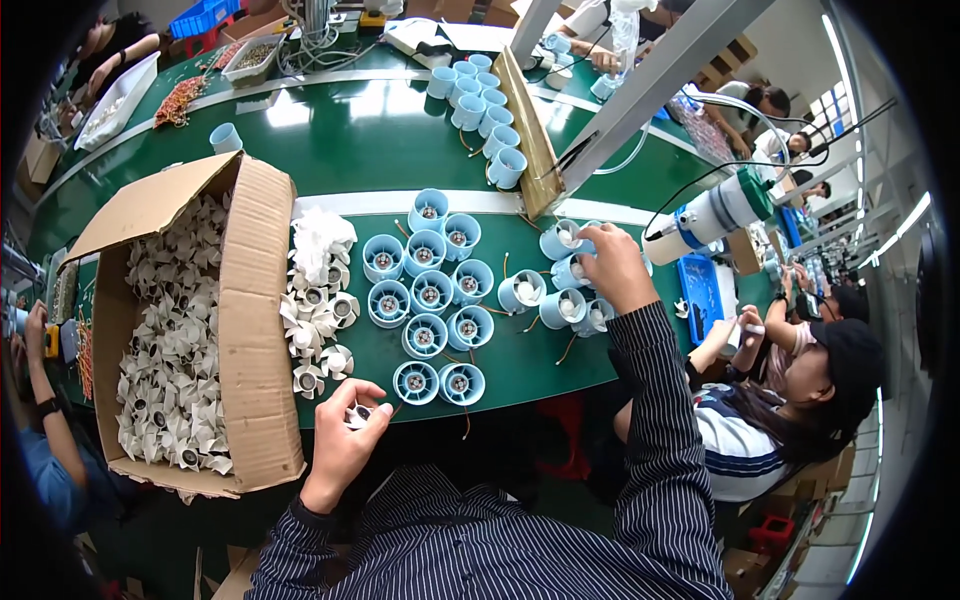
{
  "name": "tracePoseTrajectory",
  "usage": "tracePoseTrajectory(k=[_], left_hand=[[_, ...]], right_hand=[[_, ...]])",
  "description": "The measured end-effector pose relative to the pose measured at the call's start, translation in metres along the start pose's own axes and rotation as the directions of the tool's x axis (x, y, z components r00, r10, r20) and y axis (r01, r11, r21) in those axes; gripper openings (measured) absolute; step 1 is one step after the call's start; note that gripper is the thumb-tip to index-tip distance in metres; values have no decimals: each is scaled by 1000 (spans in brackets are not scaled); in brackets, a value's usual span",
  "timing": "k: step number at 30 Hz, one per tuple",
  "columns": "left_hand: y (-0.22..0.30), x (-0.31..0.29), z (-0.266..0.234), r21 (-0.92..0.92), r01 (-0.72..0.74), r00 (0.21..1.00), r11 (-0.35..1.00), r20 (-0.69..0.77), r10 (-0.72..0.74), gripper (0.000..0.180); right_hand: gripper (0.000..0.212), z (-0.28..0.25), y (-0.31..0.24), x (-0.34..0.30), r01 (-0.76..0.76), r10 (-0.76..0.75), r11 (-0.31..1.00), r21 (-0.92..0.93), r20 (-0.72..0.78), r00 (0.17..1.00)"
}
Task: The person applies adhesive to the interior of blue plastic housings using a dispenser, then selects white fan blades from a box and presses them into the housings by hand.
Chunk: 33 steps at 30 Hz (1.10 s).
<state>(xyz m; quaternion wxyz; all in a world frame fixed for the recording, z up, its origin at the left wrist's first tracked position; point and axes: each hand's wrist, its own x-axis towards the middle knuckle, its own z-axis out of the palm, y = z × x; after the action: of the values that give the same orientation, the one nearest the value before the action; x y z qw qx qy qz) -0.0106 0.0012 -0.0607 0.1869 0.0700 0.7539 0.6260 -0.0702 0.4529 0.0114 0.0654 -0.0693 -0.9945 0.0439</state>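
Observation:
My left hand is at the table's near edge, its curled fingers and thumb around a white fan wheel. Farther right, my right hand reaches over a group of light-blue round housings with white fan wheels inside. Its bent fingers and thumb are at the rim of a far housing; what lies between the fingertips is hidden. Between my hands stand several blue housings with bare motors showing inside and short wires. Loose white fan wheels lie in a heap left of them.
A cardboard box full of white fan wheels is at the left. More blue housings stand beyond, along a wooden board. A blue tray lies right, near a white-and-green cylindrical device. A co-worker sits close on the right.

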Motion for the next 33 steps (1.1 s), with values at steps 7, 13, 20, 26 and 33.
tracePoseTrajectory(k=[7,13,20,26,33], left_hand=[[10,-1,0,-28,57,998,998,-22,-57,19],[16,-2,-4,-119,61,998,991,19,-59,17],[26,-13,-12,-309,123,992,943,62,-109,17],[40,-25,-5,-296,98,989,950,131,-61,39],[59,-25,2,-442,116,967,890,254,0,64]], right_hand=[[38,7,-95,-47,277,-269,946,169,-67,961],[39,44,-64,-60,200,-195,980,20,-147,970],[39,50,-36,-66,220,-227,974,-56,-229,947],[44,30,-47,-71,276,-249,959,63,-275,929],[40,-27,-132,-123,404,-277,765,501,-311,909]])
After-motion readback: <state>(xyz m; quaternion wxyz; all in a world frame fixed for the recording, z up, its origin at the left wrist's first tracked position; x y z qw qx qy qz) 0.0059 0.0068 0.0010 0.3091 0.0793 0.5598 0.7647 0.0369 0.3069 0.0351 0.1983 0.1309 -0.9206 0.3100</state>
